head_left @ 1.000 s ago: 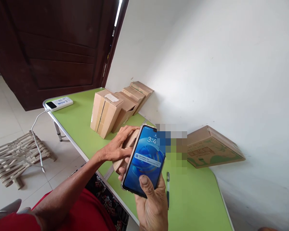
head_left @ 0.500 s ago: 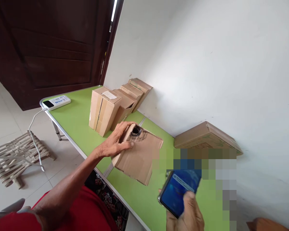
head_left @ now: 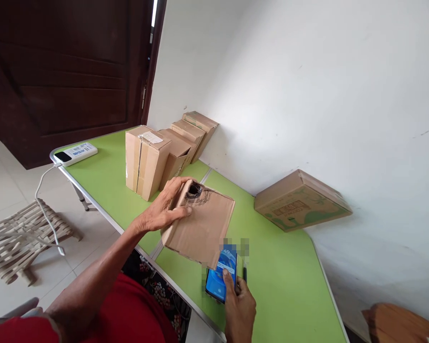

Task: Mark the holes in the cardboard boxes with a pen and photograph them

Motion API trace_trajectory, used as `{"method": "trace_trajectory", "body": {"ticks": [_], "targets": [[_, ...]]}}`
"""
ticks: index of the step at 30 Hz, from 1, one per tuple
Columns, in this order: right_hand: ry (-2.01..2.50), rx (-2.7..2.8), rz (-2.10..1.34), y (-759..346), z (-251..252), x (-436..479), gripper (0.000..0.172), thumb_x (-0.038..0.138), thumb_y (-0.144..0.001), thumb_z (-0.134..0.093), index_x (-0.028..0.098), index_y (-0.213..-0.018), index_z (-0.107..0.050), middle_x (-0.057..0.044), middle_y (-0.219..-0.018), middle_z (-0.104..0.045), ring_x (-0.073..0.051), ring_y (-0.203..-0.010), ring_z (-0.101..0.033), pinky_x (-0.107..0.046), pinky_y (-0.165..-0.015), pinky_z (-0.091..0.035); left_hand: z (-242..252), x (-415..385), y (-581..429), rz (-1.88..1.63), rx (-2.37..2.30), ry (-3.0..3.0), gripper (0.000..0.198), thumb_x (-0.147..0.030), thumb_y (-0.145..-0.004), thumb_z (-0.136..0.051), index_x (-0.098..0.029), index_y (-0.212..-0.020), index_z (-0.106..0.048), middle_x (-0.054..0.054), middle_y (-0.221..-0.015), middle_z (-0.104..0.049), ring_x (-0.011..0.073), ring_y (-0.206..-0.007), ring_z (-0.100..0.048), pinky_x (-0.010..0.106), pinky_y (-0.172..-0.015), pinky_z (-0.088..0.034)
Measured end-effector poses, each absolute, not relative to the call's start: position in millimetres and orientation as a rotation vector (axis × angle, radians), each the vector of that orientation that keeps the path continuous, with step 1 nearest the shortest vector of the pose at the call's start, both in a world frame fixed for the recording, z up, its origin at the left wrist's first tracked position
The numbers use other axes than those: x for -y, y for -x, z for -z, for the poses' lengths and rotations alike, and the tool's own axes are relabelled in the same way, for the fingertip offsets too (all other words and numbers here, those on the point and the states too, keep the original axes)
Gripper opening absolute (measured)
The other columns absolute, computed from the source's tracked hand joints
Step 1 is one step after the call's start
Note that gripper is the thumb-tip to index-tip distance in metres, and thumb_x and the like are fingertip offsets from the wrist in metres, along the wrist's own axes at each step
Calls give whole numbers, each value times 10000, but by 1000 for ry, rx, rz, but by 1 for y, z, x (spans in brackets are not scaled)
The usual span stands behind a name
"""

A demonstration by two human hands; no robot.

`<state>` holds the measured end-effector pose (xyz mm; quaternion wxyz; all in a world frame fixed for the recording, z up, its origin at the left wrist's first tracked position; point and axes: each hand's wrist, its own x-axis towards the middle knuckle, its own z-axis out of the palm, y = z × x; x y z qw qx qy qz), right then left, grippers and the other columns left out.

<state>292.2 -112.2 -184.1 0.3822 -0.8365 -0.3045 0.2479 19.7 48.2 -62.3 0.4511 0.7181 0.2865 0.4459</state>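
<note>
My left hand (head_left: 166, 207) grips the left edge of a brown cardboard box (head_left: 202, 226), thumb on its face and fingers over the top. A dark hole ringed with black scribble shows near the box's upper left corner. In my right hand (head_left: 239, 300) is a smartphone (head_left: 218, 281) with a lit blue screen, my thumb lying across it. The phone's upper part sits beside the box's lower right corner; whether they touch I cannot tell. A thin dark object (head_left: 244, 271), perhaps a pen, lies just right of the phone, partly hidden by the hand.
Several cardboard boxes (head_left: 146, 159) stand in a row at the table's back left. Another box (head_left: 296, 202) with green print leans against the wall. On the green table's (head_left: 279, 286) far left lies a white power bank (head_left: 76, 153) with a cable. A woven stool (head_left: 32, 240) stands on the floor.
My right hand has brought the phone leftward, up to the box's lower right corner. The left hand still holds the box. The view has shifted slightly, moving the surroundings a little left.
</note>
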Motion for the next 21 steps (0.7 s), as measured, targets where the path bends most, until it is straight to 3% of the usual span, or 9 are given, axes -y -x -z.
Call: {"method": "trace_trajectory", "body": {"ticks": [2, 6, 11, 14, 21], "targets": [[2264, 870, -569, -293, 181, 112, 592, 848, -736, -527, 264, -761, -620, -22, -595, -616, -268, -593, -603, -385, -633, -500, 63, -48, -20, -1102, -704, -1777, 619, -441, -892, -645, -247, -1449, -458, 118, -1456, -513, 349, -1338, -504, 556, -1169, -411], [2411, 997, -446, -291, 177, 111, 581, 803, -761, -410, 263, -827, -616, -134, -767, -703, -371, -767, -676, -475, -779, -505, 65, -48, -20, -1118, -694, -1786, 606, -434, -902, -645, -249, -1450, -466, 117, -1458, -519, 347, -1353, -498, 556, -1180, -401], [2515, 1049, -397, -287, 176, 114, 716, 782, -813, -359, 186, -1051, -676, -255, -1009, -731, -466, -937, -691, -518, -769, -493, 67, -48, -17, -1137, -688, -1796, 597, -420, -910, -644, -242, -1452, -467, 109, -1456, -531, 335, -1360, -494, 547, -1216, -357], [2531, 1083, -400, -288, 175, 119, 747, 778, -820, -352, 171, -1102, -683, -248, -1038, -721, -459, -977, -692, -511, -775, -499, 67, -48, -16, -1142, -688, -1794, 599, -415, -913, -641, -242, -1457, -462, 108, -1467, -528, 331, -1368, -494, 548, -1229, -339], [2427, 1035, -248, -270, 145, 116, 796, 878, -799, -368, 189, -1028, -695, -203, -972, -687, -369, -824, -674, -480, -709, -519, 67, -48, -12, -1149, -727, -1777, 602, -421, -906, -648, -239, -1454, -476, 111, -1461, -545, 338, -1366, -504, 550, -1223, -353]]}}
